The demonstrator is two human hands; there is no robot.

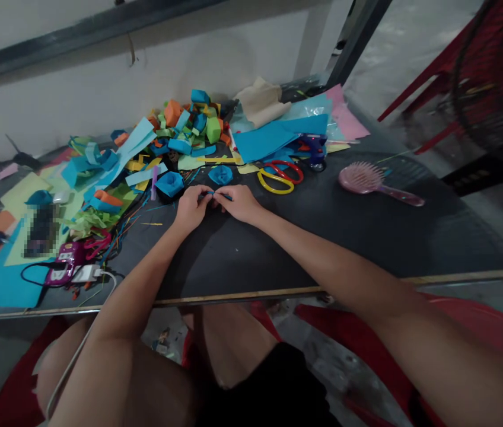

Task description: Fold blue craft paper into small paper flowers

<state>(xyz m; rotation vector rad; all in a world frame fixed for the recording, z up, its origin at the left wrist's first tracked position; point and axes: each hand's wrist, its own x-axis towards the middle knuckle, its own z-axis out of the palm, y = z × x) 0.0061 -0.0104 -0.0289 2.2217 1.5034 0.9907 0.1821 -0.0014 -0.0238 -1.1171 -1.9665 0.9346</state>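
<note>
My left hand and my right hand rest on the dark table, fingertips pinched together on a thin strip of blue paper held between them. Just beyond my hands lie two rolled blue paper flowers, one ahead and one to the left. Both hands are closed on the strip.
A heap of coloured paper scraps and folded pieces fills the back left. Yellow scissors and red scissors lie right of my hands, a blue sheet behind them, a pink hairbrush further right. A phone lies at left.
</note>
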